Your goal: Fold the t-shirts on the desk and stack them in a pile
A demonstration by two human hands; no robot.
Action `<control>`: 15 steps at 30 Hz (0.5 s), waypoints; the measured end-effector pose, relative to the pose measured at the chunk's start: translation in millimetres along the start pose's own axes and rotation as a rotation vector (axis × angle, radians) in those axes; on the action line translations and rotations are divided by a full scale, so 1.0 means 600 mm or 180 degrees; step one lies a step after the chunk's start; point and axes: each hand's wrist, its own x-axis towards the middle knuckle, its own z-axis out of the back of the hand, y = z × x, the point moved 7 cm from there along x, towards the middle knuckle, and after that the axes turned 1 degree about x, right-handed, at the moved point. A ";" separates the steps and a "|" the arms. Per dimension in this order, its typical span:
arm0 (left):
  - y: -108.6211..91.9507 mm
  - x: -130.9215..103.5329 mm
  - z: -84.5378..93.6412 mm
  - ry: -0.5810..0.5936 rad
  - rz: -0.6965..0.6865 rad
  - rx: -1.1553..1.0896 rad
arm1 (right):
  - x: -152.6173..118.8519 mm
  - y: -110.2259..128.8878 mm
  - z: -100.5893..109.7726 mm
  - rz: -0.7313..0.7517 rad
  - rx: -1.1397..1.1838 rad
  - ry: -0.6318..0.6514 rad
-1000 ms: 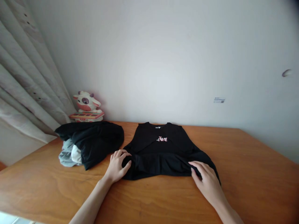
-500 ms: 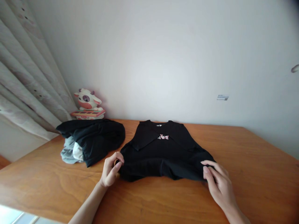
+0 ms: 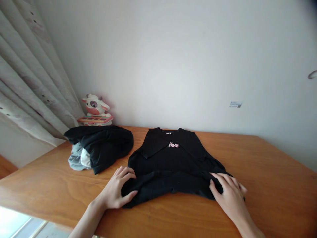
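Observation:
A black T-shirt lies spread on the wooden table, sleeves folded inward over its front, with a small pink and white print below the neckline. Its lower part is turned up into a band along the near edge. At the left end of this band rests my left hand, thumb and fingers spread apart on the cloth. My right hand lies over the right end, its thumb apart from the curved fingers. Neither hand visibly pinches the fabric; some of the right fingertips are hard to make out.
Left of the shirt is a crumpled heap of black clothing with grey and white cloth under it. Behind it stands a cow-shaped toy keyboard by the wall. A pale curtain hangs at the left. The wooden table extends to the right.
The shirt's near edge, loosely gathered between both hands before, now lies flatter as a folded band. My hands have gone from pinched fingers to spread ones on it.

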 end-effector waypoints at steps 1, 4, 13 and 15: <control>-0.002 -0.004 0.002 -0.0018 -0.0020 0.0018 | 0.001 0.002 0.009 0.0032 0.0045 -0.0084; -0.008 -0.017 0.011 -0.0261 -0.0040 -0.0135 | 0.004 0.002 0.043 0.0061 0.0363 -0.0321; 0.011 -0.068 0.056 -0.0761 0.0412 -0.1562 | -0.062 -0.030 0.114 0.0002 0.1439 -0.0413; 0.018 -0.071 0.064 -0.0538 0.0420 -0.1601 | -0.081 -0.038 0.125 -0.0062 0.1386 -0.0429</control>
